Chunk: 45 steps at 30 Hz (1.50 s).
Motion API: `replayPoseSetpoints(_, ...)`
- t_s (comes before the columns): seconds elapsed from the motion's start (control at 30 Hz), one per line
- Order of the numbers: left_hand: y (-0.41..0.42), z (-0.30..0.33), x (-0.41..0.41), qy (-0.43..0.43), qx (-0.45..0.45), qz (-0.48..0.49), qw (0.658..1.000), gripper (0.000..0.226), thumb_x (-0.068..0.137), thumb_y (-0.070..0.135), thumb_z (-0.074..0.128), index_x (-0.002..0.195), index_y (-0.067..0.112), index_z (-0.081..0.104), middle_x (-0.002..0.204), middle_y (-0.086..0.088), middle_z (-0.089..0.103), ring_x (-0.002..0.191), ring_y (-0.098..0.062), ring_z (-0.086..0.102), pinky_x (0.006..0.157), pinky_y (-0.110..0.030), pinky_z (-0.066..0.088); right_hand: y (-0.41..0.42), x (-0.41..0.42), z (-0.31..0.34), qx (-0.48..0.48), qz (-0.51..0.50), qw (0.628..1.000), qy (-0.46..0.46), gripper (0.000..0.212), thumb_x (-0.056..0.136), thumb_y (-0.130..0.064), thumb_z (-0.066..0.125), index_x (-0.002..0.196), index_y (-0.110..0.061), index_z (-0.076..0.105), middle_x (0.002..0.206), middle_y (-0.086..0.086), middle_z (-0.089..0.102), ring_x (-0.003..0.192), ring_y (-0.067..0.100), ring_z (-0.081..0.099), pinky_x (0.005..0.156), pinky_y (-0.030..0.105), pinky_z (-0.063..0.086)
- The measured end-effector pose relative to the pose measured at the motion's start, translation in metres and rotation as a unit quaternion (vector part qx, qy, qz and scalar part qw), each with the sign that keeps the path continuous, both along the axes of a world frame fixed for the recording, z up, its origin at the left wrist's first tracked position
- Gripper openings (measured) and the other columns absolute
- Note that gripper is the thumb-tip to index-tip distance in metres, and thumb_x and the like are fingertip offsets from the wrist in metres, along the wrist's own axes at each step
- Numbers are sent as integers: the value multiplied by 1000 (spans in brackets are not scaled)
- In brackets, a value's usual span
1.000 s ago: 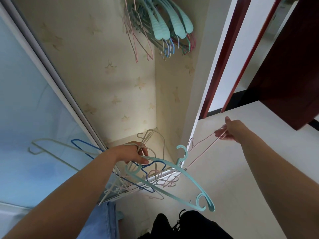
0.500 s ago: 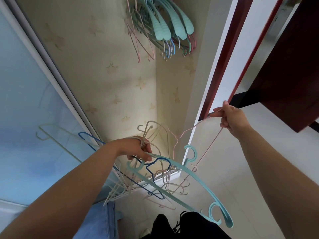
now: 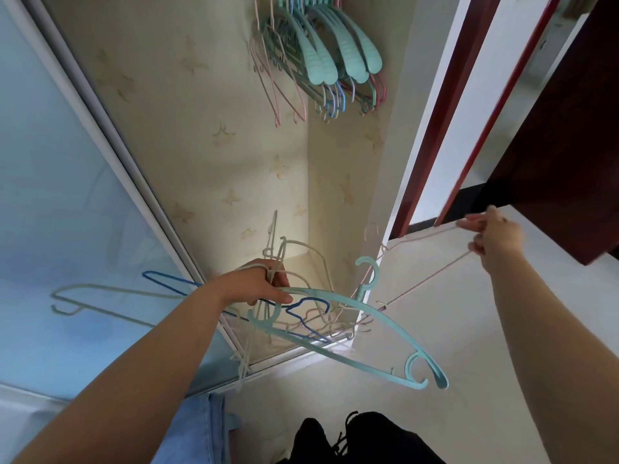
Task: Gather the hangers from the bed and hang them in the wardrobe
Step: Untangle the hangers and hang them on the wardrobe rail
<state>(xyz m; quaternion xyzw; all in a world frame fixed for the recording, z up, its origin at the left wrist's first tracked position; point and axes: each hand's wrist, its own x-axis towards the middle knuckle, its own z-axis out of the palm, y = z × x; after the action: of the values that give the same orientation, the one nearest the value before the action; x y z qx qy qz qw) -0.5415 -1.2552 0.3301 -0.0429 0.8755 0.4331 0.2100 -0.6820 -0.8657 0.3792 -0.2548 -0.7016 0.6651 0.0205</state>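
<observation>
Head view: the right hand point(image 3: 495, 236) is pinching a pink hanger point(image 3: 432, 259) out of the bundle point(image 3: 301, 313) the left hand point(image 3: 258, 283) is gripping before the wardrobe point(image 3: 234, 135); she should be lifting it slowly, since hooks look tangled.

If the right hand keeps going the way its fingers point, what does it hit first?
Probably the dark red door frame: the right hand, pinching the pink wire hanger, points up-left toward it. Depth unclear.

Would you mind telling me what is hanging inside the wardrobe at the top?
A bunch of teal, pink and blue hangers hangs there; their hooks and the rail lie out of frame.
</observation>
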Motion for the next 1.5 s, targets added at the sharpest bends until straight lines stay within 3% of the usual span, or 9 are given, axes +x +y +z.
replayPoseSetpoints(0.13,7,13,-2,21,-19,-43,999,23,69,23,84,78,20,64,69,7,56,55,-6,49,46,-23,38,6,15,-14,-94,10,995,10,37,98,-42,45,94,-10,63,93,5,75,42,7,31,49,20,36)
replayPoseSetpoints(0.43,27,15,-13,42,-21,-2,999,40,72,25,82,70,21,42,61,9,48,52,-6,44,45,-18,35,-81,22,58,17,223,963,149,36,97,-24,39,85,-2,64,81,7,75,36,16,26,37,19,27)
replayPoseSetpoints(0.67,1,10,-4,23,52,71,996,48,78,16,78,68,19,31,54,8,46,52,-12,39,41,-23,27,-41,16,64,59,205,957,196,38,98,-27,40,80,-8,68,81,9,75,33,12,35,39,19,31)
replayPoseSetpoints(0.83,-17,9,8,16,93,118,989,48,82,11,74,68,21,30,55,10,54,56,-12,43,48,-24,28,9,-2,25,111,129,974,147,40,102,-31,39,83,-7,66,87,12,73,31,6,37,36,17,33)
replayPoseSetpoints(1.0,-16,8,5,17,87,140,986,48,82,12,75,67,21,30,56,9,50,59,-15,39,47,-25,28,-6,11,-13,233,276,931,55,44,99,-47,37,102,-17,68,97,-6,74,57,15,59,60,21,46)
replayPoseSetpoints(1.2,-22,9,5,4,86,177,980,49,80,15,76,67,24,29,69,-8,41,57,-16,34,47,-26,24,-46,22,44,248,332,885,211,40,99,-47,34,109,-24,66,94,-11,72,65,13,64,62,19,50)
replayPoseSetpoints(1.3,-26,16,6,2,93,218,972,51,79,18,78,65,24,29,62,-4,40,52,-13,34,46,-25,24,-66,15,68,270,366,853,257,39,99,-46,36,116,-25,65,99,-5,69,77,16,66,72,22,51)
replayPoseSetpoints(1.4,-30,24,6,6,96,264,960,52,77,21,80,62,24,30,48,4,38,43,-9,34,42,-22,26,-89,10,82,251,354,848,304,30,99,-40,43,111,-24,66,98,-4,71,69,17,66,60,12,49)
replayPoseSetpoints(1.5,-35,34,5,19,103,290,951,51,76,22,80,63,23,31,44,6,38,39,-9,34,42,-20,26,-113,9,97,222,344,839,358,25,99,-35,46,109,-23,65,98,-3,72,65,16,67,66,17,52)
